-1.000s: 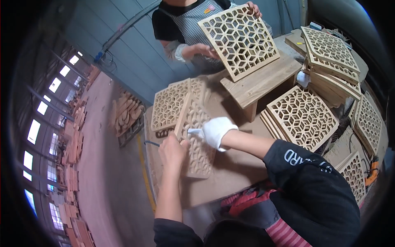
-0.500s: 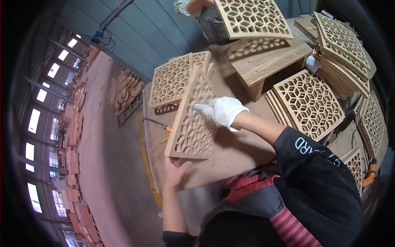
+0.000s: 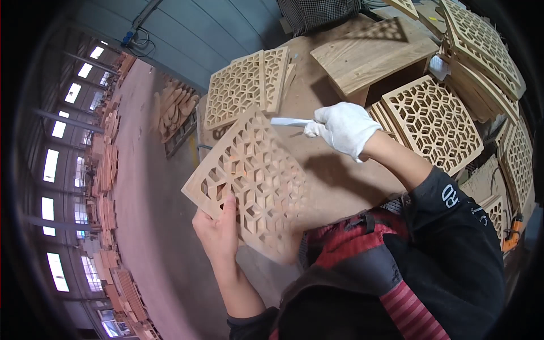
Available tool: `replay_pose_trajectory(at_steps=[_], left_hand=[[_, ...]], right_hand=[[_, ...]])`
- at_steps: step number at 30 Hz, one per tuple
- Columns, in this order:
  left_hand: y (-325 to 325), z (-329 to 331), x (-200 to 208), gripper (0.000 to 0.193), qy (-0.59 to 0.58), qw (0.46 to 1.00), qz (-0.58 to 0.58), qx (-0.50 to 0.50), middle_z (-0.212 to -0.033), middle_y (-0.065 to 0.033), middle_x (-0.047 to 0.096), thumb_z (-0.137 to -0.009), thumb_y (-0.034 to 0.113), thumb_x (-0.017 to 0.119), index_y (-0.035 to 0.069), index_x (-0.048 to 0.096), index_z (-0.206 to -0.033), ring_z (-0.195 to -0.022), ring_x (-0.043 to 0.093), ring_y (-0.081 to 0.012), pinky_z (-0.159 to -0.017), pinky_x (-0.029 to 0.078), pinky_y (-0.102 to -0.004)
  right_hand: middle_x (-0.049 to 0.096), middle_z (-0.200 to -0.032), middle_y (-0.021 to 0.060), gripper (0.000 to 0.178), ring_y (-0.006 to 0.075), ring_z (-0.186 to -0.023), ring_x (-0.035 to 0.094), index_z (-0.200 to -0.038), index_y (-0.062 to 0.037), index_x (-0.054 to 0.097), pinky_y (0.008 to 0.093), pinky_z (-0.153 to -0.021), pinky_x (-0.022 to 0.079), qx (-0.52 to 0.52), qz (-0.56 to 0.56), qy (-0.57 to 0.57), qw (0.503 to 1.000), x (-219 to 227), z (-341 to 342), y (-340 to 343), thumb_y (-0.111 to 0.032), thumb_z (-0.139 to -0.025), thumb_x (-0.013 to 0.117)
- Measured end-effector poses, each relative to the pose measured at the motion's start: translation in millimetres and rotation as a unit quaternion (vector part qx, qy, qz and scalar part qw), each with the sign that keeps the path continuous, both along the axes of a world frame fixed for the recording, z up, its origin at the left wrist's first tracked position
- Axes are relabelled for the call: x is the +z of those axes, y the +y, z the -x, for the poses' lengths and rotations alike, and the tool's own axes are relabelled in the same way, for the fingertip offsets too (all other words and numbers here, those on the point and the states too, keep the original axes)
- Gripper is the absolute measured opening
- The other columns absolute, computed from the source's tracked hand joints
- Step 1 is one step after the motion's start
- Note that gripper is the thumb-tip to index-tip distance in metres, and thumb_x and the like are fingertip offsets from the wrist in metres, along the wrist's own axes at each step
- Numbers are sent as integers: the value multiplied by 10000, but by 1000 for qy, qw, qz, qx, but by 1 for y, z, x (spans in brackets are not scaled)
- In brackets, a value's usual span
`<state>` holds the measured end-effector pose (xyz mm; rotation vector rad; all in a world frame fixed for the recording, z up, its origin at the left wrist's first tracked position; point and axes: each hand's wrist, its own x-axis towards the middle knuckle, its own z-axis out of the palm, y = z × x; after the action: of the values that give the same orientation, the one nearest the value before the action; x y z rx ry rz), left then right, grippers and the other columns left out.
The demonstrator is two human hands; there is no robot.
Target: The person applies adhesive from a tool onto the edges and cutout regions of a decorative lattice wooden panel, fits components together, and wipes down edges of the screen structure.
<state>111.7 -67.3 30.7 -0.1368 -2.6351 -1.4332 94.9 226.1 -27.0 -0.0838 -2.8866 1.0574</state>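
Note:
My bare left hand is closed on one corner of a pale wooden lattice panel, its thumb lying on the upper face. The panel is held tilted over the bench's near left edge, its lower right part smeared by motion. My right hand, in a white glove, grips a thin, flat, pale strip that sticks out to the left. The strip's tip is close to the panel's far corner; I cannot tell whether it touches. An orange object shows faintly through the panel's holes.
More lattice panels lie at the bench's far left. A low wooden stand is beyond my right hand, with stacked panels beside it and further stacks at right. An orange tool sits far right. Checkered cloth of another person shows at top.
The panel has swung from steeply upright to a flatter tilt, its face turned up. My right hand has drawn away rightward with the strip. The other person's panel has moved mostly out of view.

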Motion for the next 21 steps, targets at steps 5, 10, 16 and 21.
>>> replay_pose_trajectory(at_steps=[5,10,16,21], left_hand=[[27,-20,7,342,14,999,35,-2,-1084,-149,698,-905,33,639,-81,588,-1224,-960,656,-172,-883,508,-311],[40,-24,1,599,91,994,26,-62,-1247,-205,618,-894,41,580,-58,365,-1444,-1114,624,-240,-974,476,-354],[48,-21,7,736,-1,990,-68,-124,-1507,-177,381,-1009,504,446,-31,309,-1495,-1380,401,-272,-1142,315,-405],[41,57,-12,977,203,945,-243,-79,-1057,-160,635,-955,730,45,-25,662,-1023,-1050,607,-287,-1178,228,-462]], right_hand=[[672,-783,156,293,380,-755,645,-923,-123,702,451,-688,505,61,35,40,997,-19,-18,-11,-374,-964,557],[682,-838,142,352,359,-823,653,-911,-129,696,447,-767,502,71,-20,121,990,-20,-11,-16,-403,-968,483],[688,-823,148,342,369,-794,665,-827,-108,711,465,-712,507,94,-58,129,985,-9,5,-25,-401,-932,569],[679,-779,152,271,359,-770,669,-818,-110,708,460,-695,511,156,-20,122,980,-4,8,-49,-347,-907,610]])
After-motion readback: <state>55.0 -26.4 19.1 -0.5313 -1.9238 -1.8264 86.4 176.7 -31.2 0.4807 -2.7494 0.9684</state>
